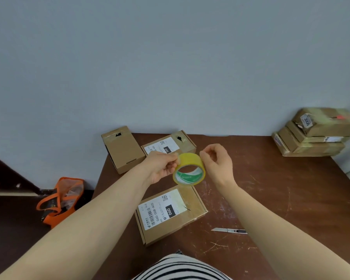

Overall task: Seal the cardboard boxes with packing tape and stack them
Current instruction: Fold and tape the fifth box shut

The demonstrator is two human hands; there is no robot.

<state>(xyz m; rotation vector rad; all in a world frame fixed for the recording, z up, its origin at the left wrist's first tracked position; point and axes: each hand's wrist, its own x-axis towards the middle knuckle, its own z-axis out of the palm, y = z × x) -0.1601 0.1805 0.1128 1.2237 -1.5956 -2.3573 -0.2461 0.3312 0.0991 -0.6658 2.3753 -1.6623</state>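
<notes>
The brown, scratched worktop [281,199] runs up to a pale wall [170,57] at its far edge. Its left edge falls away to a dark floor, where an orange bag [63,199] lies. The widest bare stretch is on the right, between the hands and the far right corner.

In that corner a stack of taped boxes [319,134] sits close to the wall. The near box [171,215] lies flat in front of the person, lid closed, with a white shipping label on top and a small tear beside the label. Two more lie at the far edge. The far left box [122,150] is plain and stands at the left corner, seeming to overhang the edge. The far middle box [170,145] is labelled, just beside it and partly hidden behind the hands.

Both hands are raised above the worktop, over the gap between the near box and the far ones. The left hand [162,166] has curled fingers and pinches the left rim of the tape roll [190,160]. The right hand [216,162] is also curled, with thumb and forefinger pinching at the roll's upper right rim. The roll is yellowish and translucent, with a green and white core, and its opening faces the camera.

A small utility knife [228,230] lies on the worktop to the right of the near box, clear of it.
</notes>
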